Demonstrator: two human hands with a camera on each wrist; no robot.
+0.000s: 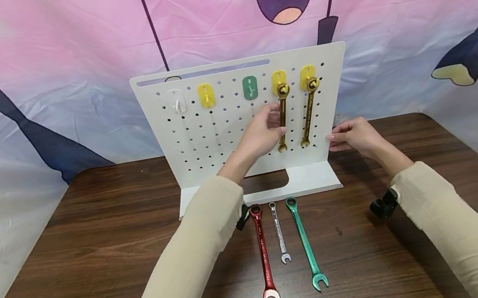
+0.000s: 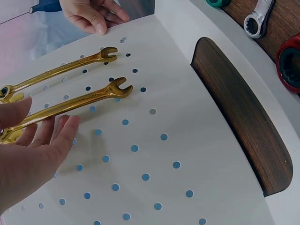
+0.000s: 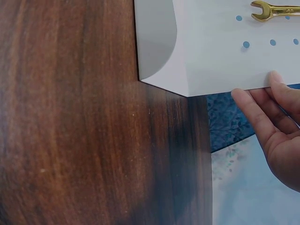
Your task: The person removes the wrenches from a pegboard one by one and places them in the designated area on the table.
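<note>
Gold wrench (image 1: 282, 113) hangs from yellow hook (image 1: 277, 77), second in from right edge of pegboard (image 1: 195, 147). Left hand (image 1: 260, 135) about shank; pinching or not, cannot tell. Right hand (image 1: 355, 137) pinches pegboard's right edge, low. Risk: upward nudge unhooks wrench.

No lettering can be read: the gold wrench (image 2: 75, 102) at the left fingers (image 2: 65, 133) bears marks (too faint to make out).
</note>
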